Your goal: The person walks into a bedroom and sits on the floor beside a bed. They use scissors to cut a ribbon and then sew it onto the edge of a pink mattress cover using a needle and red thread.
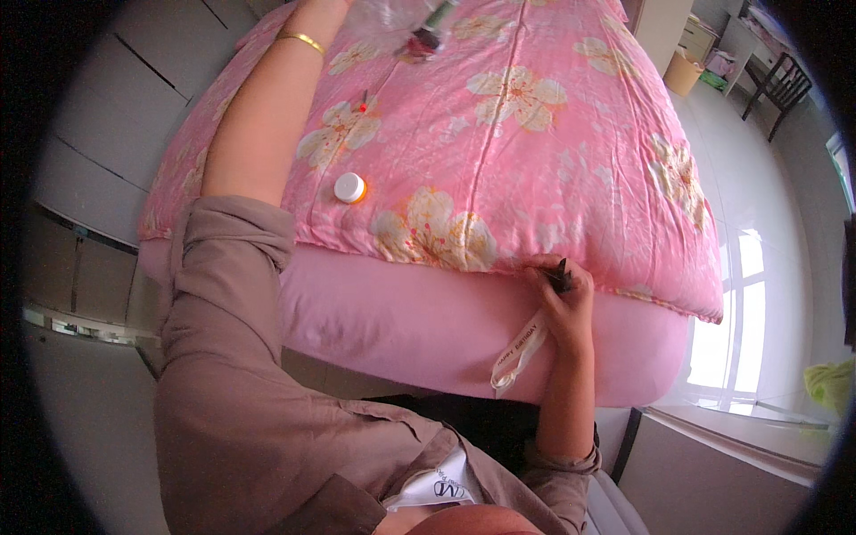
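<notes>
My left forearm reaches to the top edge, a gold bracelet [301, 41] on its wrist; the left hand itself is cut off there. Beside that wrist, blurred clear plastic [378, 17] and a green and dark red item [428, 37] show above the quilt. My right hand [568, 311] is closed around a small black object [560, 275] at the quilt's near edge. From under that hand hangs a white ribbon [518, 351] bearing print, its end curled. A small container with a white cap [350, 188] and orange body rests on the pink floral quilt [428, 127].
A small red-tipped item [363, 107] lies on the quilt. Pink sheet [401, 321] covers the mattress side before me. Grey cabinets [114, 114] flank the left. To the right are glossy floor tiles [742, 174], a yellow bin [683, 72] and a dark chair [782, 87].
</notes>
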A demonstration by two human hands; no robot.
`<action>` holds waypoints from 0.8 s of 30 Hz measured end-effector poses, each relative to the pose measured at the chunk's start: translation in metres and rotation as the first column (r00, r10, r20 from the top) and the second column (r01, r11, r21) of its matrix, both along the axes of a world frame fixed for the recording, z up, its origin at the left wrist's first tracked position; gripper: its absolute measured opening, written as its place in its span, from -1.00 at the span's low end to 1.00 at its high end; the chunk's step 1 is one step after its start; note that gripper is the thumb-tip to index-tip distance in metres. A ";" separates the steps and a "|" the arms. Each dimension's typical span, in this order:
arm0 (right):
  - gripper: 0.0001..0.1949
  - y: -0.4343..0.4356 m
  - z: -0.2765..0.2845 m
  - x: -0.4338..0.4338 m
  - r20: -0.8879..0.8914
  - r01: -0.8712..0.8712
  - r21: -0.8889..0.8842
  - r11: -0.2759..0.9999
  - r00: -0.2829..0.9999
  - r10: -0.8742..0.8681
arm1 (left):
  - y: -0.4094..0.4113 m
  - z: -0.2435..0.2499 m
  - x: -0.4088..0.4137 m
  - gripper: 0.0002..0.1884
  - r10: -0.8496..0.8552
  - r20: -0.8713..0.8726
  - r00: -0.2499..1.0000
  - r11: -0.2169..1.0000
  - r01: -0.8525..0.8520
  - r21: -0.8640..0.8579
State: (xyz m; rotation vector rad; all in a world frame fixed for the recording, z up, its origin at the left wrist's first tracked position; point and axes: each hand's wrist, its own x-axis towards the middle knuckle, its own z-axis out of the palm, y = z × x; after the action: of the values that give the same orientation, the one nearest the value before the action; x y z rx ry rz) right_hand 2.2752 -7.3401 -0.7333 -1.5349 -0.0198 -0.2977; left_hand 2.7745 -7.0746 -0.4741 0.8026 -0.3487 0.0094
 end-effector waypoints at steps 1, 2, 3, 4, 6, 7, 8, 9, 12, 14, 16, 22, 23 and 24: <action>-0.84 -0.001 -0.001 -0.001 0.011 -0.002 0.005 1.000 1.000 0.002 | -0.016 -0.003 -0.011 -0.54 -0.032 -0.039 0.999 0.999 0.031 -0.028; -0.84 -0.003 -0.002 -0.002 0.021 -0.004 0.009 1.000 1.000 0.004 | -0.033 -0.009 -0.023 -0.54 -0.069 0.070 0.995 0.998 0.070 -0.004; -0.83 -0.002 -0.004 -0.002 0.021 -0.008 0.022 1.000 1.000 0.007 | -0.044 -0.014 -0.025 -0.54 -0.078 0.074 0.994 0.997 0.077 0.007; -0.83 -0.002 -0.006 -0.002 0.022 -0.012 0.037 0.999 1.000 0.011 | -0.053 -0.022 -0.024 -0.54 -0.086 0.079 0.993 0.996 0.084 0.020; -0.84 -0.001 -0.010 -0.001 0.029 -0.034 0.061 0.998 0.999 0.032 | -0.070 -0.034 -0.029 -0.54 -0.119 0.062 0.991 0.993 0.118 0.021; -0.85 0.000 -0.012 0.000 0.035 -0.052 0.071 0.996 0.998 0.049 | -0.068 -0.049 -0.012 -0.54 -0.258 0.144 0.955 0.962 0.241 0.128; -0.86 -0.003 -0.014 -0.002 0.028 -0.056 0.072 0.996 0.998 0.054 | -0.087 -0.057 -0.023 -0.56 -0.224 0.068 0.972 0.972 0.217 0.088; -0.84 -0.002 -0.011 -0.002 0.045 -0.050 0.058 0.997 0.998 0.047 | -0.099 -0.067 -0.038 -0.57 -0.206 0.018 0.978 0.973 0.203 0.114; -0.79 0.000 0.001 -0.004 0.073 -0.039 0.019 0.999 0.997 0.038 | -0.130 -0.094 -0.084 -0.60 -0.218 -0.077 0.973 0.948 0.230 0.218; -0.77 0.001 0.005 -0.003 0.073 -0.060 0.020 0.998 0.996 0.058 | -0.139 -0.106 -0.119 -0.62 -0.205 -0.121 0.971 0.915 0.234 0.328; -0.81 -0.001 0.000 -0.005 0.030 -0.052 0.055 0.997 0.998 0.050 | -0.146 -0.117 -0.178 -0.64 -0.166 -0.115 0.979 0.864 0.200 0.463; -0.80 0.002 -0.013 -0.002 0.070 0.061 0.079 0.995 0.995 -0.067 | -0.106 -0.188 -0.360 -0.80 -0.366 0.255 0.895 0.742 0.115 0.661; -0.79 0.005 -0.014 -0.002 0.063 0.095 0.122 0.988 0.993 -0.104 | -0.106 -0.191 -0.365 -0.86 -0.429 0.335 0.839 0.687 0.063 0.724; -0.80 0.004 -0.017 -0.003 0.087 0.124 0.112 0.986 0.987 -0.134 | -0.107 -0.193 -0.364 -0.87 -0.495 0.308 0.812 0.637 0.098 0.765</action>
State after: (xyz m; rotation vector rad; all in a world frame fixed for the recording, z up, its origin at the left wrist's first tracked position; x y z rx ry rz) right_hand 2.2725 -7.3359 -0.7498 -1.4174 0.0213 -0.4679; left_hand 2.4101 -7.1815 -0.6670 1.5368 -1.0350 -0.2745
